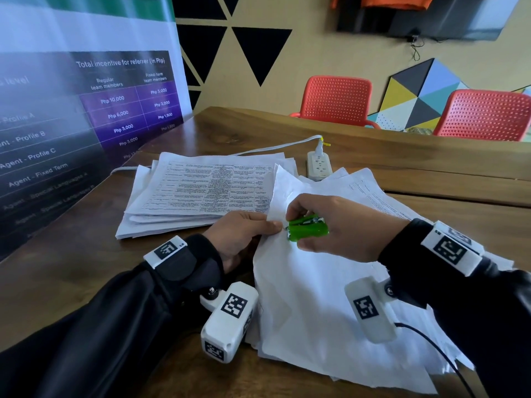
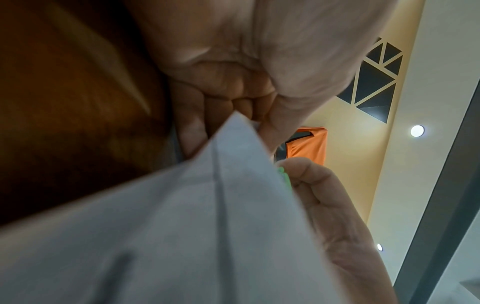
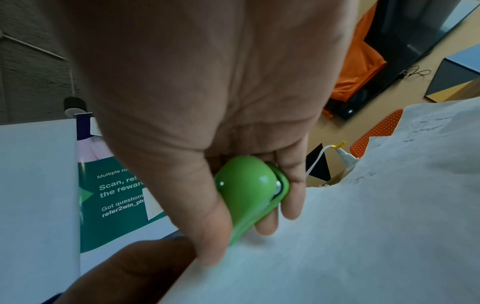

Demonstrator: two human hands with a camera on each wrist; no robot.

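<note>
Wooden surface [image 1: 86, 268] runs below a wall [image 1: 316, 61] of black triangles. Near its front edge lies a loose pile of white sheets [image 1: 310, 297]. The left hand [image 1: 238, 239] pinches their raised corner between thumb and fingers [image 1: 270, 225]. The right hand [image 1: 344, 225] grasps a green stapler [image 1: 307, 229] in curled fingers, its nose at that corner, just beside the left thumb. A stack of printed pages [image 1: 201, 188] sits further back, near a power strip [image 1: 319, 166].

Wooden table [image 1: 402, 156] bears a paper stack [image 1: 198, 191], loose sheets [image 1: 316, 297] and power strip [image 1: 319, 166].
</note>
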